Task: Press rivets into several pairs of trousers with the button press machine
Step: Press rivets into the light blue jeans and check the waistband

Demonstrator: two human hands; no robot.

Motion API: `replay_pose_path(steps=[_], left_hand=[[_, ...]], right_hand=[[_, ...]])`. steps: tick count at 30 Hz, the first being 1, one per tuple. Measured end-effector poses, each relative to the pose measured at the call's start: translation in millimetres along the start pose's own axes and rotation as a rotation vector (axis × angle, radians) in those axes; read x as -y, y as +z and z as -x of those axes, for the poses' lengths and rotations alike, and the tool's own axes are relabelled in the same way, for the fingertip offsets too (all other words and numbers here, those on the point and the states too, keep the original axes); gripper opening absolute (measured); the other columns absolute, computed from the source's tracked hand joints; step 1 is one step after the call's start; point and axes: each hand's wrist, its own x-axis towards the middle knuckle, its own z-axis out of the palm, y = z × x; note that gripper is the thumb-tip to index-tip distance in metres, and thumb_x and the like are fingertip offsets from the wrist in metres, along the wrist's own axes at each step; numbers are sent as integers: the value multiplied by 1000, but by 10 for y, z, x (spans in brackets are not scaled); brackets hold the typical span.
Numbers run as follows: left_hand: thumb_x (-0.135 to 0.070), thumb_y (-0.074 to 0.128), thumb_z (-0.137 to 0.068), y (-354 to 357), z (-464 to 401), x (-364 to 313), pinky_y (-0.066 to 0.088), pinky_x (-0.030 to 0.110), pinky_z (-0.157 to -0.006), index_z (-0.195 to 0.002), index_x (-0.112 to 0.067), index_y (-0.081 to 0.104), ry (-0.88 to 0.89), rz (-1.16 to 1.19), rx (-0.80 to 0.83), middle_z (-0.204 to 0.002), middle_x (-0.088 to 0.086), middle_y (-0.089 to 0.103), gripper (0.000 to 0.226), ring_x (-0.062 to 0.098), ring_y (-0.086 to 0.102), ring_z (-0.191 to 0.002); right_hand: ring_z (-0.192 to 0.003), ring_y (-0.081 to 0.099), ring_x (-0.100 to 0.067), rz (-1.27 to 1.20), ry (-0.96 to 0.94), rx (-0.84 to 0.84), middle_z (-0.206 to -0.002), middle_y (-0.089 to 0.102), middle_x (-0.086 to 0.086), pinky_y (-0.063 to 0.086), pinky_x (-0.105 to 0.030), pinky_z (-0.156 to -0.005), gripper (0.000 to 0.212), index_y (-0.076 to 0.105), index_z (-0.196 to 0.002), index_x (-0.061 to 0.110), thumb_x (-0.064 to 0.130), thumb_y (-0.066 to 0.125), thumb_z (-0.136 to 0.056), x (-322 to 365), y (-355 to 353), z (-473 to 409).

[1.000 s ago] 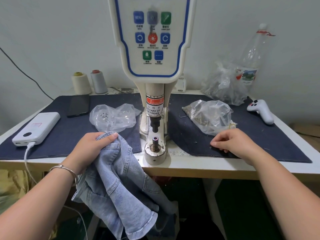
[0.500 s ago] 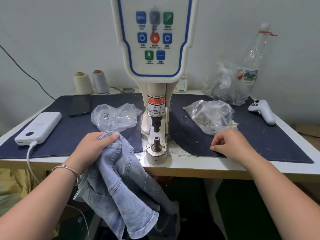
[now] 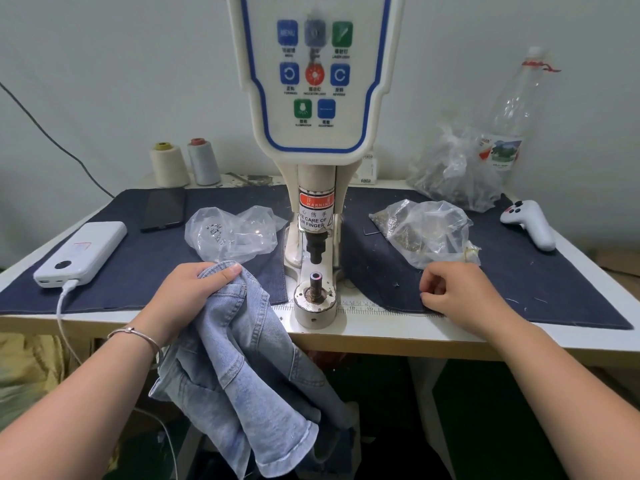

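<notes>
White bench (image 3: pixel 381 336) edge carries dark denim mats; nearest, the left hand (image 3: pixel 187 292) grips light-blue trousers (image 3: pixel 242 368) hanging off its front, the right hand (image 3: pixel 453 292) rests with fingers curled, pinching something too small to tell; behind stands the button press machine (image 3: pixel 315 188).

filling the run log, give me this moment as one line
left hand grips light blue denim trousers | right hand pinching at dark cloth mat | press die post bare

White table (image 3: pixel 381 332) carries navy cloth (image 3: pixel 554 292) and press machine (image 3: pixel 315 299).
</notes>
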Motion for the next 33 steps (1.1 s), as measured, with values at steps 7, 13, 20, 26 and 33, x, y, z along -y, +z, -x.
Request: replay_pose_path(steps=[7,13,20,26,33], left_hand=[[-65,71,-67,-6,-2,-19,43,36,-71,-78,8,56,-27,4,16,-74,11,59,76,19,53,-70],[-56,70,-76,3,-2,-1,42,35,-69,-72,5,54,-8,4,5,-68,8,57,63,18,51,-67],[-54,70,-79,-8,-8,15,40,34,-66,-68,-2,52,-7,-1,9,-66,7,51,57,17,47,-64],[-59,70,-73,-9,-8,3,40,36,-68,-70,4,51,-20,9,16,-68,9,54,66,19,49,-66],[-65,71,-67,-10,-1,-18,41,39,-72,-80,13,53,-18,10,24,-75,12,56,81,21,51,-71]], right_hand=[[-53,62,-9,-793,199,-172,-60,68,0,50,-17,-51,12,70,-76,9,-2,70,-80,359,-22,65],[-52,62,-12,-1422,310,8,-61,68,-7,50,-18,-50,13,70,-73,3,-6,66,-82,1059,295,125],[-53,64,-12,-1489,367,-32,-61,68,-8,52,-18,-52,8,70,-77,1,-4,67,-82,1321,448,67],[-57,66,-12,-1416,377,-5,-64,70,-8,53,-18,-55,9,71,-80,2,-6,67,-82,1349,438,57],[-61,69,-13,-1405,374,93,-66,71,-7,53,-17,-56,16,69,-81,3,-12,64,-84,1373,386,53]])
